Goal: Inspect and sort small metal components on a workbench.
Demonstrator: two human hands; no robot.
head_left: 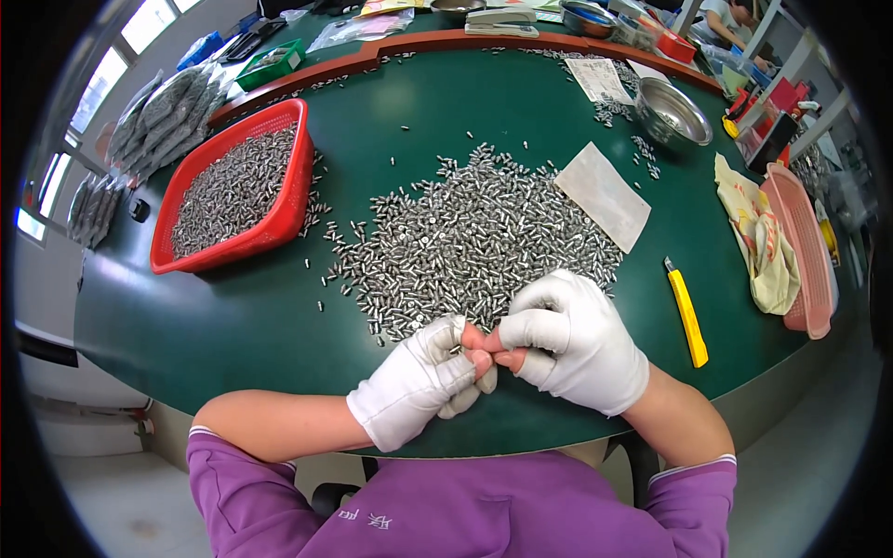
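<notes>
Both my hands wear white gloves with the fingertips cut off. My left hand (416, 381) and my right hand (569, 338) meet at the near edge of the green table (233, 316), bare fingertips pinched together. Whatever sits between the fingertips is too small to make out. Just beyond the hands lies a wide heap of small silver metal pins (465, 242), spread loosely over the tabletop.
A red basket (288, 200) full of the same pins stands at the left. A yellow utility knife (686, 313) lies to the right, near a pink basket (802, 246) and a cloth (758, 237). A clear plastic bag (605, 193) and a steel bowl (672, 112) sit farther back.
</notes>
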